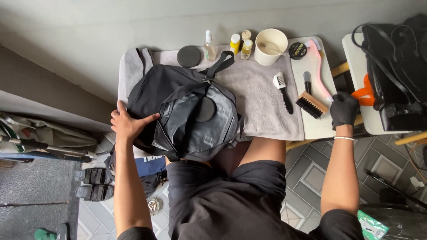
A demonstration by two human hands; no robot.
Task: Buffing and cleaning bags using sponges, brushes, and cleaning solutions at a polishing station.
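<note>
The black bag [187, 113] lay on the grey towel [262, 102] at the near-left part of the table [318, 126], its near side hanging past the near edge toward the person's lap. The left hand [129, 122] — bare, open, fingers spread — pressed flat on the bag's left flank. It gripped nothing. A round black patch sat on the bag's glossy front panel, and a strap loop [220, 64] rose from its far side.

The right hand [344, 109], in a black glove, was at the right edge of the table, well apart from the bag. It looked loosely curled at the near end of the pink brush [321, 71]; whether it had closed on the handle I cannot tell. The wooden brush [311, 104] lay just beside it, the small black-handled brush [282, 91] further left on the towel's right border.

Along the far edge: a black round lid [189, 56], a clear spray bottle [210, 45], small yellow bottles [242, 43], a white cup [270, 46] with a stick in it, and a dark tin [297, 50].

Risks, judged from the layout:
- Bag overhung the near edge and was steadied by one flat palm only — a push could slide it, towel and all, off toward the floor.
- The strap loop stood close to the spray bottle; dragging the bag could tip the bottles or the cup.
- Reaching at the right edge could knock the wooden brush off.
</note>
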